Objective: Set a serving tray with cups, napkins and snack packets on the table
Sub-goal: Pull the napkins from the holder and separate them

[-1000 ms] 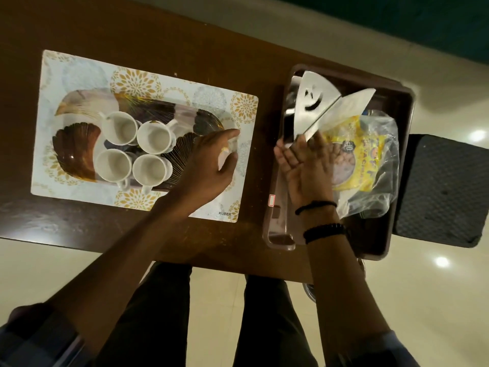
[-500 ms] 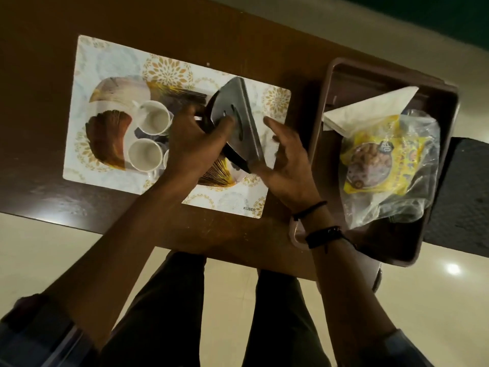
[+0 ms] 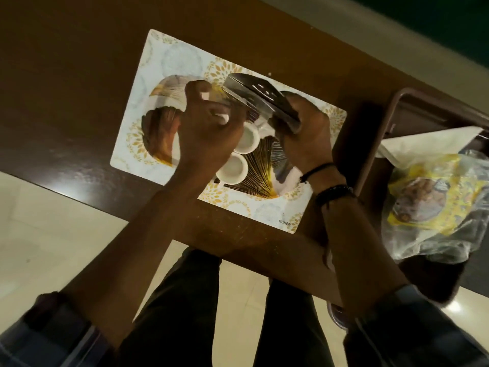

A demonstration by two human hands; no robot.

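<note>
Both hands shared the grip on a metal napkin holder (image 3: 260,98), held above the far edge of the serving tray (image 3: 161,133) in the upper middle of the frame. The right hand (image 3: 304,139) was clamped on its near end, while the left hand (image 3: 209,133) closed around the far end, fingers curled. Two hands seemed sensible here, since the holder was tilted and had to come down in a narrow spot beside the cups.

The tray lay on a patterned placemat (image 3: 264,210) on the brown tabletop (image 3: 79,75). Only two white cups (image 3: 232,169) showed clearly (any others were covered by the left hand). In the brown bin (image 3: 370,144) at the right edge, a folded napkin (image 3: 428,144) and a yellow snack packet (image 3: 434,197) in clear plastic waited, not yet on the tray, so the job looked roughly half done.

Motion blur softened the holder, and whether it touched the tray could not be told. The bin was cut off at the right.
</note>
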